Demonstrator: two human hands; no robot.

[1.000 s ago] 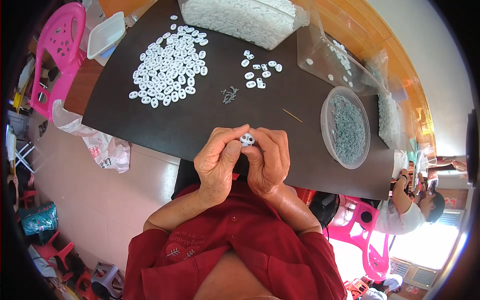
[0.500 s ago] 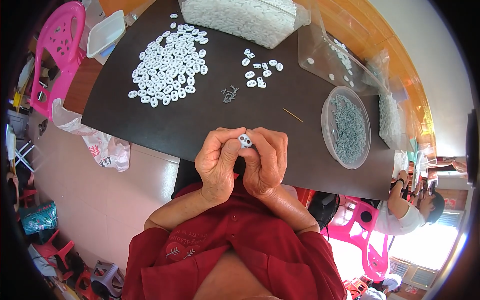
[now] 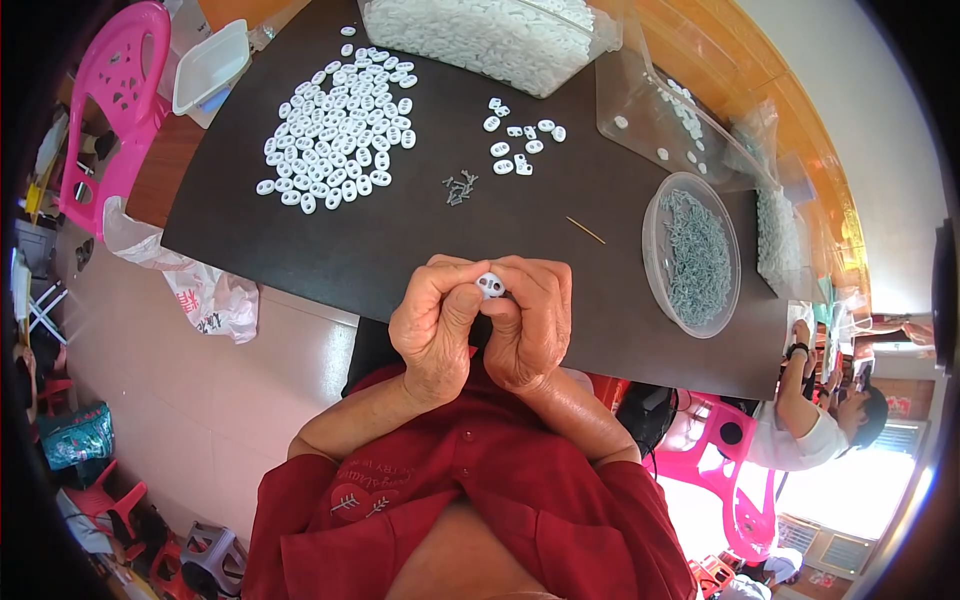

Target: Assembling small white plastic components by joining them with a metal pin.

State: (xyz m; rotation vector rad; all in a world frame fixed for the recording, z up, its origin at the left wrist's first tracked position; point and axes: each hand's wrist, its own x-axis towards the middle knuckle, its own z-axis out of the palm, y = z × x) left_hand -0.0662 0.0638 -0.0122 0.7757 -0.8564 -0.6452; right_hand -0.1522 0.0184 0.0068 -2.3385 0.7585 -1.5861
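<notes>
Between my two hands, just over the table's near edge, is a small white oval plastic piece [image 3: 490, 286] with dark holes in its face. My left hand [image 3: 436, 325] pinches it from the left with thumb and finger. From the right, my right hand [image 3: 530, 318] grips the same piece, its other fingers curled in. Beyond the hands lies a small heap of grey screws [image 3: 460, 188]. Several loose white pieces [image 3: 515, 140] are scattered farther back. A large spread of white oval pieces [image 3: 340, 130] covers the table's far left.
On the right of the dark table [image 3: 400, 250] stands a round clear tub of grey screws [image 3: 697, 262], with a thin wooden stick [image 3: 585, 230] beside it. A clear bin of white pieces [image 3: 490, 40] sits at the back. Another person [image 3: 820, 420] is at the right.
The white piece has tilted slightly between my fingers. My hands have barely shifted, and the things on the table have stayed where they were.
</notes>
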